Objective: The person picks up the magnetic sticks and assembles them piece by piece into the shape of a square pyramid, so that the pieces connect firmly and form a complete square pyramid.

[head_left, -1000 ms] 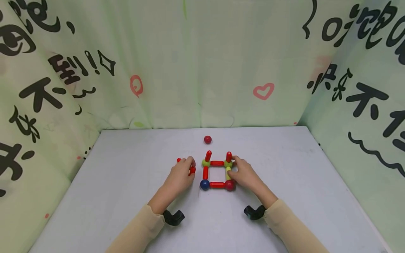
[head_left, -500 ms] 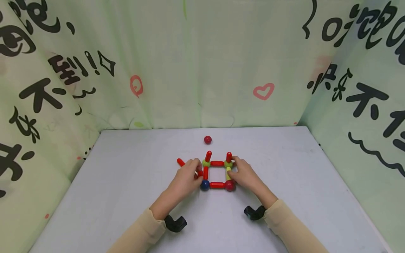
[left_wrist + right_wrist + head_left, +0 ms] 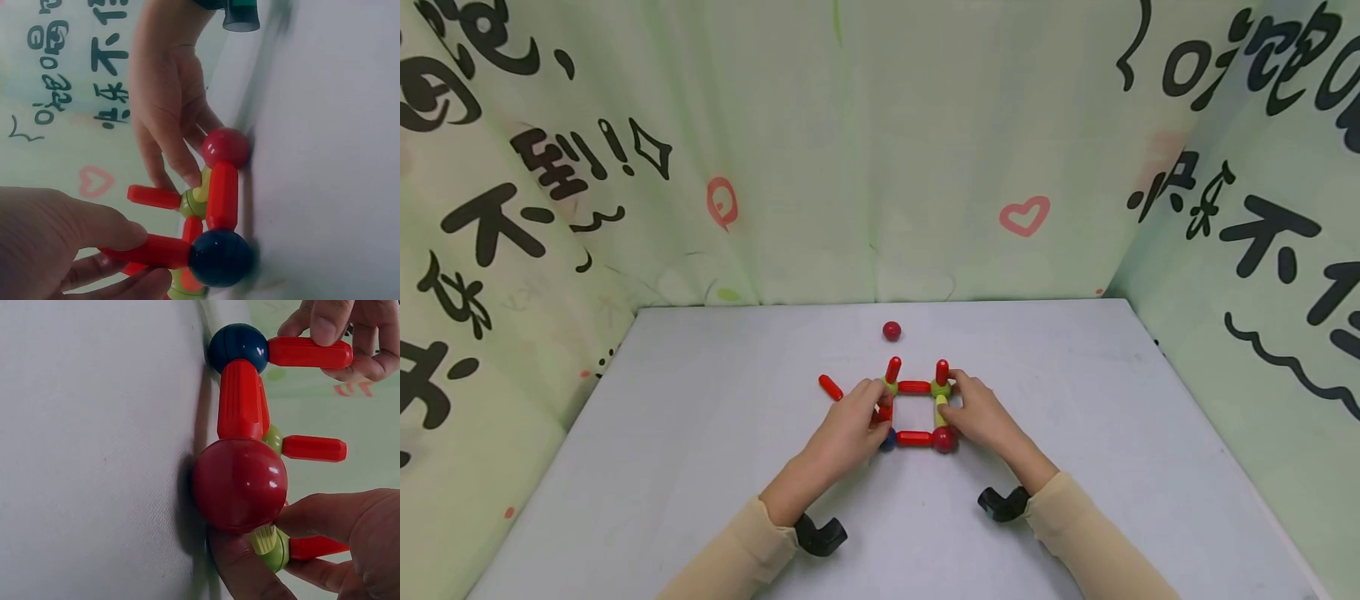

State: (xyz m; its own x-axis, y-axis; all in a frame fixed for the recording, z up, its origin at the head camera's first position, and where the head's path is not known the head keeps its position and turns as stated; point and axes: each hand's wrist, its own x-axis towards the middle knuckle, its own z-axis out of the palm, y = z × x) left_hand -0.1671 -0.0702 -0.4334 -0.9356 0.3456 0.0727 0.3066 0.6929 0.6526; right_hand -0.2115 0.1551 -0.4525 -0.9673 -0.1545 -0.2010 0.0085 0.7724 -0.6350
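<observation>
Red upright rod [image 3: 309,352] pinched by left hand [image 3: 850,421]; right hand [image 3: 981,412] grips the square frame [image 3: 914,412].

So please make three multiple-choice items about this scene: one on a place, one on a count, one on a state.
1. Where is the loose red ball? A behind the square frame; B in front of it; C inside it.
2. How many blue balls show? A none; B one; C three.
3. What does the left hand hold? A nothing; B a yellow ball; C a red rod standing on the blue ball.

A: it lies nearer the curtain.
B: only one corner is blue.
C: fingers pinch the rod.
</observation>
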